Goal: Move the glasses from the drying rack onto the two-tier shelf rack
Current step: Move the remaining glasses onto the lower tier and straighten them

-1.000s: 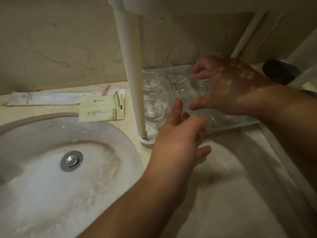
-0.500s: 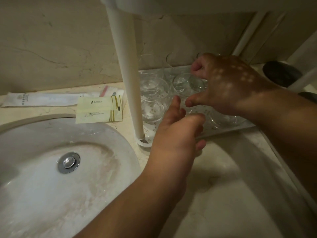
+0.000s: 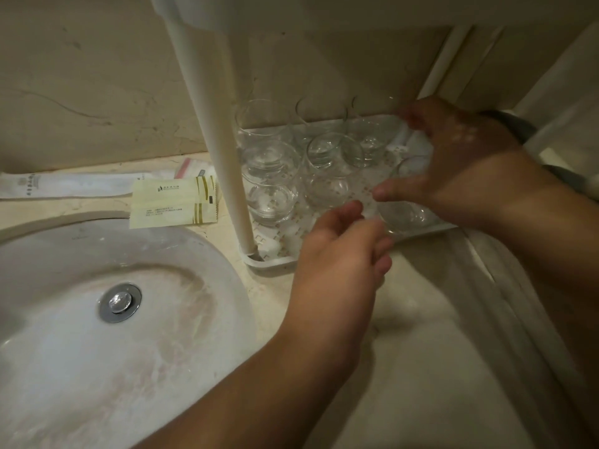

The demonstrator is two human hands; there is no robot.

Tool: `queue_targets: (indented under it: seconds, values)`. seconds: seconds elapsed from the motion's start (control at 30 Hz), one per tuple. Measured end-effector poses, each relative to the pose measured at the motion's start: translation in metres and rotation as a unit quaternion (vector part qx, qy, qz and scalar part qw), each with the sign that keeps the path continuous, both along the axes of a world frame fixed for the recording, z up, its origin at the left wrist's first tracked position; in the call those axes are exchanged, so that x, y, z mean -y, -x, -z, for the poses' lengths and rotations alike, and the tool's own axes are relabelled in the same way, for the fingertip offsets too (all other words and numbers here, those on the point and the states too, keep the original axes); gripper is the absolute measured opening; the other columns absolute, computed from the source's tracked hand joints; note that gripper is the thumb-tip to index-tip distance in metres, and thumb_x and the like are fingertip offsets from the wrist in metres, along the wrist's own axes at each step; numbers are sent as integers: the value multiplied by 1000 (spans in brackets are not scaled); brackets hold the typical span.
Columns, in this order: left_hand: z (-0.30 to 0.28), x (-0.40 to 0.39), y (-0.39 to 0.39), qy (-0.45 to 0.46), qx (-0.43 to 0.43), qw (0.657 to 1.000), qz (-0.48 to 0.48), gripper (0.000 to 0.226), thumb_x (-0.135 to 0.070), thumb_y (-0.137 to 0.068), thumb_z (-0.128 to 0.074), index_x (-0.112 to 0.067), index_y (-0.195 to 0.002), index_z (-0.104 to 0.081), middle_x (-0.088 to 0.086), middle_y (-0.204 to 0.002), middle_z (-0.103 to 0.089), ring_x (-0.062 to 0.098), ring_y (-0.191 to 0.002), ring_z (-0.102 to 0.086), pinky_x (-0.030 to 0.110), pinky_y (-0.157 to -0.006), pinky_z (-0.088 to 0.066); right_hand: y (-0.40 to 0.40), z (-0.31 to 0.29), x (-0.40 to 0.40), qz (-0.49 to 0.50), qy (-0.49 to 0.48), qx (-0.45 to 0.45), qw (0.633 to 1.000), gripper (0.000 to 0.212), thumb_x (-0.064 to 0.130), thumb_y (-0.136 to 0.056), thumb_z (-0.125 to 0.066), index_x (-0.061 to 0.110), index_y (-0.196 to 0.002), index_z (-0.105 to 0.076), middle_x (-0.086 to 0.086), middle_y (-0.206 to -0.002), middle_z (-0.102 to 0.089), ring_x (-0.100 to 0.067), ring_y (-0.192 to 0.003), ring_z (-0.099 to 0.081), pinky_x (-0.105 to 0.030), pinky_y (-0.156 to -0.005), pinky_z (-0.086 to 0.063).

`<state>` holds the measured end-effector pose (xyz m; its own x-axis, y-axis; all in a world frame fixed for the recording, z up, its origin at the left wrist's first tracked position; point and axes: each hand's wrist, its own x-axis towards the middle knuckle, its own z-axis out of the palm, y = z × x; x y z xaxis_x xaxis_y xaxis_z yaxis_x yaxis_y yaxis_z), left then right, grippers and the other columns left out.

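Observation:
Several clear glasses stand upright on the perforated bottom tier of the white shelf rack, behind its leg. My right hand hovers over the right side of the tier with fingers spread. Its thumb is in front of a low glass at the front right, and its fingertips reach toward the back row. I see nothing gripped in it. My left hand is at the tier's front edge, fingers loosely curled and empty. The drying rack is out of view.
A white sink basin with a metal drain fills the left. Paper sachets lie on the counter by the wall. The rack's upper tier overhangs the glasses. A dark object sits behind my right wrist.
My right hand has let go of the middle glass it was pinching and has shifted right across the tier. My left hand stayed near the front edge.

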<state>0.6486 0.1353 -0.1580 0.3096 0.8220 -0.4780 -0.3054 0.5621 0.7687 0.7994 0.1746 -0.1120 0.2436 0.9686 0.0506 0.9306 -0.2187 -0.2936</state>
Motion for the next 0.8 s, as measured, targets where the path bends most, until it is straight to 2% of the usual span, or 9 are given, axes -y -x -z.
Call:
queue_targets:
  seconds: [0.03, 0.13, 0.2, 0.27, 0.37, 0.47, 0.57, 0.73, 0.8]
  values:
    - [-2, 0, -4, 21, 22, 1000, 1, 46, -34, -67, -61, -22, -111, -64, -9, -94, -76, 25, -97, -74, 43, -95, -57, -4, 0, 4, 10, 10, 13, 1000, 99, 65, -55, -80, 32, -140, -41, 4, -142, -52, -24, -126, -50, -31, -95, -40]
    - [-12, -1, -12, 65, 49, 997, 8, 43, -44, -78, -63, -18, -112, -63, 3, -121, -66, 25, -103, -72, 45, -99, -54, -13, 0, 16, 46, 38, 17, 998, 99, 65, -58, -78, 30, -143, -39, 0, -145, -48, -25, -128, -49, -35, -102, -40]
    - [-16, -1, -16, 75, 53, 996, 20, 29, -47, -95, -55, -23, -107, -63, 1, -126, -61, 28, -110, -68, 48, -103, -50, -15, 0, 22, 67, 45, 14, 997, 98, 62, -61, -80, 28, -144, -39, -2, -143, -50, -27, -125, -52, -34, -100, -42]
    - [-17, -2, -21, 84, 53, 995, 28, 21, -46, -100, -47, -31, -98, -62, -3, -127, -58, 29, -113, -66, 50, -104, -48, -14, 2, 26, 76, 53, 23, 995, 97, 57, -65, -81, 23, -146, -38, -5, -140, -53, -27, -123, -54, -32, -98, -42]
    - [-21, -2, -27, 76, 18, 996, 49, 43, -50, -99, -46, -25, -132, -57, 1, -129, -57, 28, -106, -68, 48, -101, -51, -12, 5, 28, 84, 75, 34, 993, 88, 53, -72, -78, 15, -142, -42, -7, -133, -58, -27, -117, -57, -34, -97, -47]
    - [-22, -7, -32, 82, -13, 994, 73, 47, -53, -99, -45, -17, -127, -57, 3, -113, -61, 28, -100, -70, 47, -97, -54, -12, 6, 28, 95, 82, 35, 991, 78, 52, -75, -77, 14, -136, -47, -6, -126, -61, -27, -113, -59, -38, -96, -49]
    - [-21, -12, -33, 85, -15, 993, 83, 52, -54, -99, -44, -17, -135, -52, 4, -123, -59, 28, -102, -69, 48, -99, -52, -10, 8, 26, 96, 77, 48, 991, 76, 52, -76, -76, 13, -135, -49, -6, -126, -61, -27, -114, -58, -39, -97, -48]
    - [-19, -14, -30, 65, -14, 995, 77, 26, -50, -98, -50, -26, -91, -57, -8, -93, -63, 25, -102, -70, 47, -98, -53, -9, 12, 17, 92, 50, 60, 993, 75, 56, -77, -73, 14, -134, -49, -5, -130, -60, -25, -114, -58, -37, -97, -48]
    - [-17, -14, -30, 52, -13, 996, 64, 22, -47, -97, -52, -33, -81, -56, -13, -80, -65, 24, -102, -70, 46, -96, -54, -8, 15, 11, 89, 49, 70, 992, 76, 58, -79, -70, 14, -136, -47, -5, -133, -58, -25, -119, -55, -36, -98, -46]
